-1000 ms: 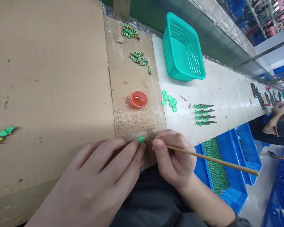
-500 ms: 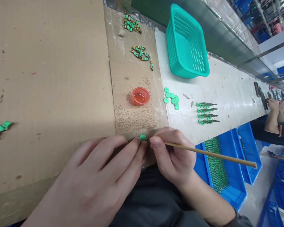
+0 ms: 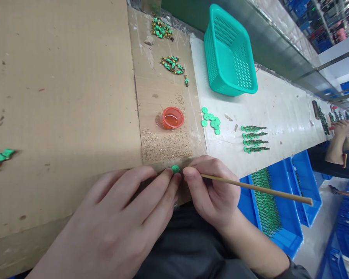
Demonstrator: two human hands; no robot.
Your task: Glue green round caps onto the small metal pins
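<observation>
Between the fingertips of my left hand (image 3: 128,213) is a small green disc (image 3: 175,169), pinched at the table's near edge. My right hand (image 3: 211,190) grips a thin wooden stick (image 3: 258,189) close to its working end; the tip is hidden by the fingers, right beside the disc. Beyond my hands stands a small red cup (image 3: 173,118) with amber liquid in it. Tiny brown specks (image 3: 165,145) dot the cardboard around the cup. Several loose green discs (image 3: 211,118) lie to the right on the white surface.
A turquoise basket (image 3: 231,50) stands at the back. Small green, yellow and black figures (image 3: 161,29) lie in groups on the cardboard. Rows of green-based pieces (image 3: 254,138) sit to the right. Below are blue bins (image 3: 291,232). A co-worker's hands (image 3: 341,130) are at far right.
The stick and my right fingertips have shifted very slightly left, toward the disc. My left hand stays still. The co-worker's hands at far right have moved a little.
</observation>
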